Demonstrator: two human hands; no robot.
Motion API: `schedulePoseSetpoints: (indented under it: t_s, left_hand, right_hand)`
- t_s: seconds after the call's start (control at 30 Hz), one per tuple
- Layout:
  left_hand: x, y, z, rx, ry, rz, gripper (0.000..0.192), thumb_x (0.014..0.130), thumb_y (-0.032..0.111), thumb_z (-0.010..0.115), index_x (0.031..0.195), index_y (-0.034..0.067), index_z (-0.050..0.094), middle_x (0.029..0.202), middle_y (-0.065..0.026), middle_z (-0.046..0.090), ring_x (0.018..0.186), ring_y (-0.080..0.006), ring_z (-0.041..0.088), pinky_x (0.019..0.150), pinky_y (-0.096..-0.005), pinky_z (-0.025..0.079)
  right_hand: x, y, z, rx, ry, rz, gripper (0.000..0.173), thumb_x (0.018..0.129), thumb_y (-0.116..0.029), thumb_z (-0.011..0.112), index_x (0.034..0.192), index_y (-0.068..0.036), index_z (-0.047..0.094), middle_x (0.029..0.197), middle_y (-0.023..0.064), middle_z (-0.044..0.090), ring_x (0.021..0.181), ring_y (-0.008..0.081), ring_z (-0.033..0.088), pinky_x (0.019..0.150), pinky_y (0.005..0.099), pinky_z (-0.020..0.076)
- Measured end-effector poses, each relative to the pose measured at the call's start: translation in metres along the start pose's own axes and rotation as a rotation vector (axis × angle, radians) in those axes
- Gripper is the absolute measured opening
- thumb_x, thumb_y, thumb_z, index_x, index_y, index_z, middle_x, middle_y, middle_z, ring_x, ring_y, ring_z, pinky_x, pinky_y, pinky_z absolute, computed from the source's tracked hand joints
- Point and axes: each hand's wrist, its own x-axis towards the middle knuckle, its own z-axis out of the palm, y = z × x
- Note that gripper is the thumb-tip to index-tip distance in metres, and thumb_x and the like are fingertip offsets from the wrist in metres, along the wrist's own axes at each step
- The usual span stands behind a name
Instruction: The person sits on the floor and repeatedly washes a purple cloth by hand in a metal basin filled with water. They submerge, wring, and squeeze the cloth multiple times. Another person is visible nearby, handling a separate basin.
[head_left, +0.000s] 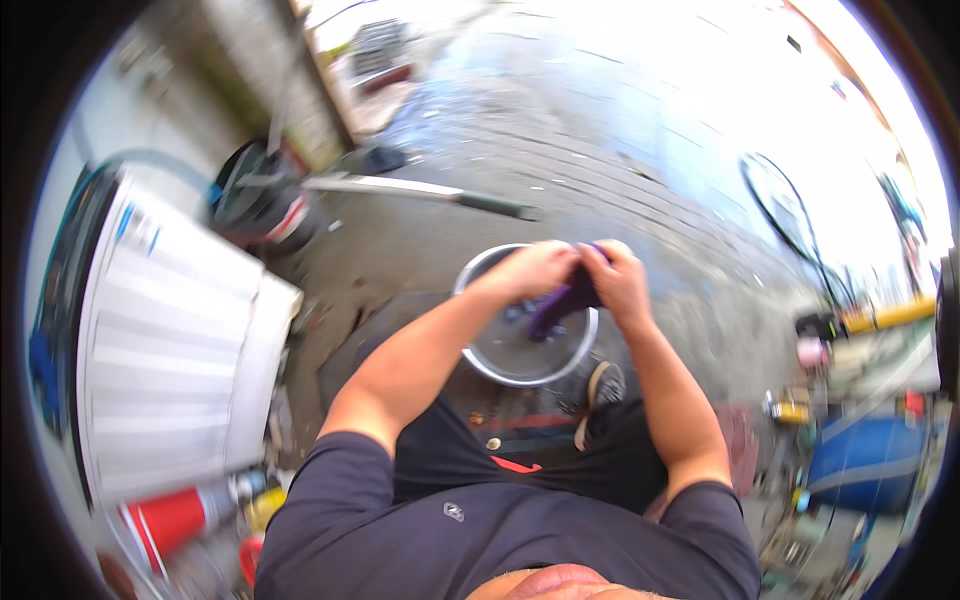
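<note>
Both of my hands grip a purple cloth (566, 300) above a round, metal-rimmed basin (531, 381) on the ground. My left hand (546, 268) holds its upper edge from the left, and close beside it my right hand (619, 281) pinches the same edge from the right. The cloth hangs down over the basin. Inside the basin lie several small bluish or purple bits, too blurred to name, on what looks like greyish liquid. My forearms hide part of the rim.
A dark bucket (274, 202) stands at the upper left, with a long dark-gripped handle (487, 204) reaching over the wet concrete floor. A white ribbed panel (165, 337) fills the left side. At right are a looped hose (780, 217) and a blue container (866, 465).
</note>
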Motion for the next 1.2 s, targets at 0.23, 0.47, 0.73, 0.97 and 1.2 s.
schedulePoseSetpoints:
  t_s: [0.23, 0.47, 0.73, 0.97, 1.2]
  left_hand:
    - [0.025, -0.01, 0.043, -0.824, 0.141, -0.704, 0.074, 0.102, 0.071, 0.056, 0.144, 0.01, 0.053, 0.128, -0.0091, 0.065, 0.117, -0.0234, 0.063, 0.096, -0.0475, 0.057]
    - [0.035, -0.024, 0.06, -1.61, -0.374, -0.24, 0.036, 0.107, 0.052, 0.062, 0.108, 0.017, 0.069, 0.097, -0.0011, 0.074, 0.087, -0.0189, 0.074, 0.079, -0.0378, 0.064]
    - [0.044, -0.021, 0.072, -1.467, 0.183, -0.448, 0.032, 0.111, 0.046, 0.051, 0.118, 0.018, 0.066, 0.109, -0.0022, 0.072, 0.105, -0.0222, 0.07, 0.094, -0.0386, 0.06]
    - [0.039, -0.034, 0.086, -1.519, -0.07, 0.061, 0.035, 0.107, 0.052, 0.053, 0.111, 0.019, 0.064, 0.106, 0.0013, 0.066, 0.102, -0.0179, 0.063, 0.095, -0.04, 0.052]
    - [0.043, -0.034, 0.066, -1.534, -0.01, -0.183, 0.034, 0.112, 0.041, 0.045, 0.121, 0.016, 0.065, 0.118, -0.0054, 0.07, 0.111, -0.0243, 0.068, 0.098, -0.0418, 0.057]
  right_hand:
    - [-0.002, -0.008, 0.0, 0.124, 0.361, 0.076, 0.032, 0.09, -0.027, 0.084, 0.085, 0.001, 0.071, 0.087, 0.019, 0.068, 0.079, 0.0351, 0.065, 0.07, 0.0444, 0.0506]
    - [-0.008, -0.009, 0.015, -0.072, 0.229, -0.259, 0.038, 0.09, -0.027, 0.082, 0.073, 0.001, 0.063, 0.076, 0.0169, 0.062, 0.077, 0.036, 0.061, 0.072, 0.0473, 0.0489]
    - [-0.008, -0.016, 0.032, -0.011, 0.45, -0.16, 0.029, 0.088, -0.019, 0.08, 0.072, 0.001, 0.067, 0.1, 0.0161, 0.069, 0.09, 0.032, 0.064, 0.086, 0.0454, 0.0498]
    - [0.003, -0.026, 0.019, -0.072, 0.35, -0.237, 0.028, 0.086, -0.013, 0.079, 0.068, -0.003, 0.061, 0.078, 0.0072, 0.067, 0.081, 0.03, 0.063, 0.078, 0.0465, 0.0487]
    - [0.004, -0.032, 0.03, 0.092, 0.188, -0.128, 0.029, 0.09, -0.019, 0.076, 0.069, -0.002, 0.065, 0.068, 0.0151, 0.065, 0.07, 0.0348, 0.063, 0.07, 0.0458, 0.0508]
